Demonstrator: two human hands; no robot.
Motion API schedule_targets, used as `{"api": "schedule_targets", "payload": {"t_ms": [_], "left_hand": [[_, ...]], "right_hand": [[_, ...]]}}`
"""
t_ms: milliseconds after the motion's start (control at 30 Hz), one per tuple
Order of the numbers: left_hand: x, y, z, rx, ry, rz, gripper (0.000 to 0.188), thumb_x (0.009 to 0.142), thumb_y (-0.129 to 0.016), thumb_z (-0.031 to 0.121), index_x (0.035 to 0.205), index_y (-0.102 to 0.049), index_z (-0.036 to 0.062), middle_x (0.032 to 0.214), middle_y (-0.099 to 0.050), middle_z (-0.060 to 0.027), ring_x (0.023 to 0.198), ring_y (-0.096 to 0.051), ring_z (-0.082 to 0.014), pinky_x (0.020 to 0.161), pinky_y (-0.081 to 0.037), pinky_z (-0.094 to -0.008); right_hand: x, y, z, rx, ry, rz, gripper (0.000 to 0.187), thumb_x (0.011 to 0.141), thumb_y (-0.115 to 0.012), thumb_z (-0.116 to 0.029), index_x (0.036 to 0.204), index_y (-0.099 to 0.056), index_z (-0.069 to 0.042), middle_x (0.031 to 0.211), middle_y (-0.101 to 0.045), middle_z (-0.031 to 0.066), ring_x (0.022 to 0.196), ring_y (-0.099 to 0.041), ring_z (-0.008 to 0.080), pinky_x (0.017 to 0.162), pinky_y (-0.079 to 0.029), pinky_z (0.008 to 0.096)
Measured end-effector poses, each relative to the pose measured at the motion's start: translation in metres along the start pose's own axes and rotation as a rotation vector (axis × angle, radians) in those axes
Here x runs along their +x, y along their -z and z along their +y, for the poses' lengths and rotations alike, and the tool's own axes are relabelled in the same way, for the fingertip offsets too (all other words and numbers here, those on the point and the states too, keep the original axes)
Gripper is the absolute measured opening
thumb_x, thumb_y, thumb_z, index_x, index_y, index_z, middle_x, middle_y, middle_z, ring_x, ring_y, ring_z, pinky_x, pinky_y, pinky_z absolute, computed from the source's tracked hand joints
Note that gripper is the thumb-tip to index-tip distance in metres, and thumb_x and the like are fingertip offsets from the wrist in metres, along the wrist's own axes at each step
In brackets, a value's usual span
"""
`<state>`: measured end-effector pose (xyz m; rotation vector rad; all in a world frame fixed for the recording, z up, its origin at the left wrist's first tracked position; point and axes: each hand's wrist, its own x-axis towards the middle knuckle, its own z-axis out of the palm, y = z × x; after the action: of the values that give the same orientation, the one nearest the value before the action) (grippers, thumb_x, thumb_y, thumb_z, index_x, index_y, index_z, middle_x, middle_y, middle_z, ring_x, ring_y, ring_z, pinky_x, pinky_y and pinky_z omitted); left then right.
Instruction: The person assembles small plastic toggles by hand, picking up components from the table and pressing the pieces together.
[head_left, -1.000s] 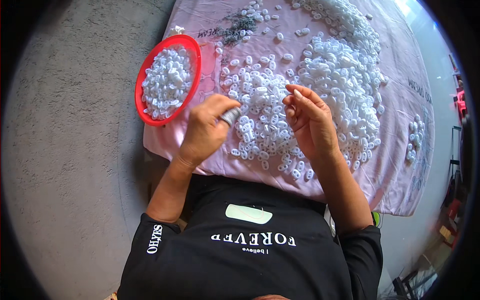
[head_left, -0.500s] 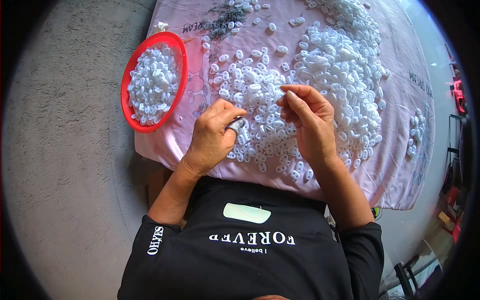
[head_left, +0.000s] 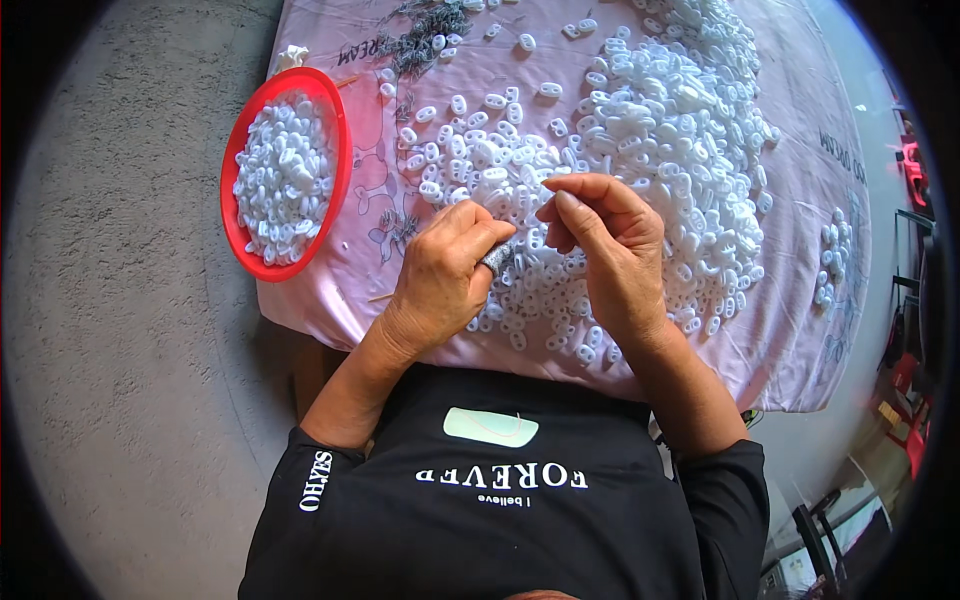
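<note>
pink cloth [head_left: 800, 300], oval white plastic pieces [head_left: 660, 130]

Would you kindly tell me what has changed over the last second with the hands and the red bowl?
The hands drew closer together. Left hand keeps its small grey tool; right hand still pinches fingertips over the white pieces. Red bowl and pink cloth only shifted in frame as the head moved.

Left hand [head_left: 445, 275] closed around a small grey tool [head_left: 497, 258], tip poking out at 3 o'clock. Right hand [head_left: 610, 255] just beside, fingertips [head_left: 556, 195] pinched together, too small to tell what lies between. Both over a heap of white plastic oval pieces [head_left: 640, 150] on pink cloth [head_left: 800, 330]. Red bowl [head_left: 335, 190] of the same pieces at 9 o'clock, on grey floor [head_left: 110, 350].
</note>
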<state>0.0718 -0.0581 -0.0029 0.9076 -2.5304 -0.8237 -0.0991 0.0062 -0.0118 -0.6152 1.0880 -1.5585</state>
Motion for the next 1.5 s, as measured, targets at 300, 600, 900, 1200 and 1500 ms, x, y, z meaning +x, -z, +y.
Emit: {"api": "schedule_targets", "payload": {"t_ms": [300,600,900,1200,1500], "left_hand": [[0.000,0.007,0.002,-0.176,0.122,0.072,0.032,0.068,-0.050,-0.013,0.095,-0.061,-0.0009,0.083,-0.059,-0.0118,0.078,-0.061,-0.0259,0.071,-0.049,-0.0320],[-0.004,0.009,0.011,-0.825,0.470,0.015,0.019,0.086,-0.050,-0.007,0.103,-0.059,-0.0029,0.089,-0.063,-0.0036,0.083,-0.060,-0.0079,0.074,-0.049,-0.0218],[0.001,0.014,0.017,-0.617,0.397,0.057,0.012,0.086,-0.055,-0.005,0.097,-0.060,-0.0019,0.083,-0.063,-0.0015,0.079,-0.060,-0.0066,0.071,-0.048,-0.0210],[-0.002,0.020,0.003,-0.855,0.526,0.093,0.010,0.091,-0.050,0.005,0.096,-0.057,0.0009,0.084,-0.064,-0.0057,0.073,-0.062,-0.0105,0.059,-0.046,-0.0198],[-0.002,0.024,0.009,-0.858,0.511,-0.032,0.017,0.089,-0.045,-0.007,0.102,-0.055,-0.0016,0.090,-0.062,-0.0072,0.076,-0.062,-0.0098,0.068,-0.051,-0.0219]], "right_hand": [[-0.001,-0.003,0.005,-0.198,0.091,-0.021,0.015,0.089,-0.059,-0.002,0.104,-0.062,0.000,0.088,-0.065,0.0039,0.075,-0.060,0.0071,0.068,-0.049,0.0197],[-0.004,-0.004,0.013,-0.273,0.000,-0.175,0.014,0.086,-0.060,0.002,0.100,-0.063,0.003,0.087,-0.065,0.0055,0.078,-0.063,0.0096,0.070,-0.052,0.0223],[-0.004,-0.005,0.007,-0.187,-0.140,-0.183,0.015,0.087,-0.060,0.000,0.101,-0.062,0.003,0.086,-0.066,0.0054,0.076,-0.064,0.0102,0.069,-0.054,0.0226],[-0.006,-0.005,0.010,-0.120,-0.172,-0.224,0.019,0.088,-0.059,-0.001,0.107,-0.060,0.001,0.088,-0.064,0.0047,0.075,-0.064,0.0100,0.069,-0.053,0.0224],[-0.003,-0.005,0.007,-0.201,-0.197,-0.263,0.016,0.090,-0.058,-0.008,0.102,-0.061,0.003,0.087,-0.065,0.0054,0.076,-0.063,0.0089,0.068,-0.053,0.0223]]}}
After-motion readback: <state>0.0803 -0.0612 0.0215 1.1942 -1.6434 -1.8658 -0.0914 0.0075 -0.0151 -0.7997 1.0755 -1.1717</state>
